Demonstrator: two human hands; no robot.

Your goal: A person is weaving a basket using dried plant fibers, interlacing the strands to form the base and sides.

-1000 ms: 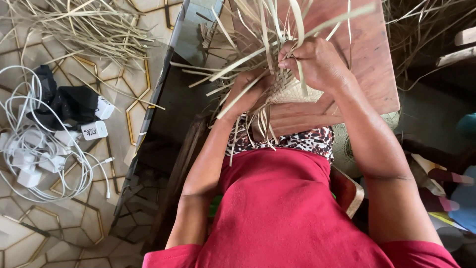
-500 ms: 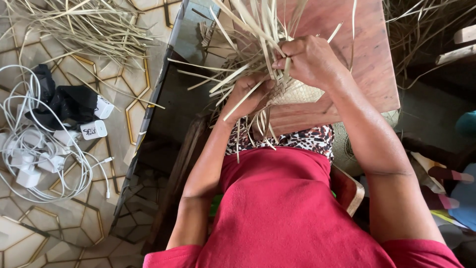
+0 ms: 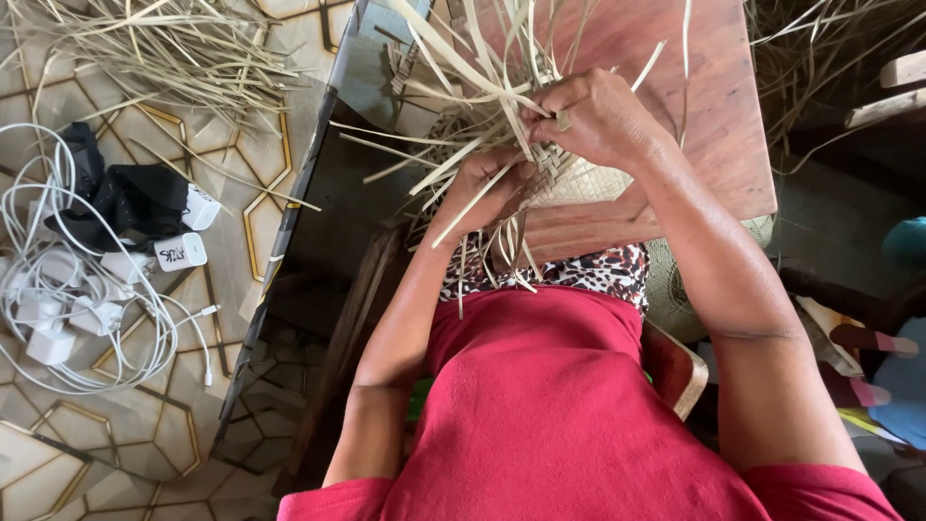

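Observation:
A half-woven mat of pale palm strips rests on a reddish wooden board in front of me, with many loose strip ends fanning up and to the left. My right hand pinches a strip at the top edge of the woven patch. Just below and to the left, my left hand grips several strips and the edge of the weave. Both forearms reach out over my red shirt.
A pile of loose dry strips lies on the patterned floor at the upper left. White chargers and tangled cables and a black pouch lie at the left. More strips lie at the upper right.
My right hand has drawn its strip down and closer to the weave, and the loose strip ends have shifted. My left hand stays under the woven patch.

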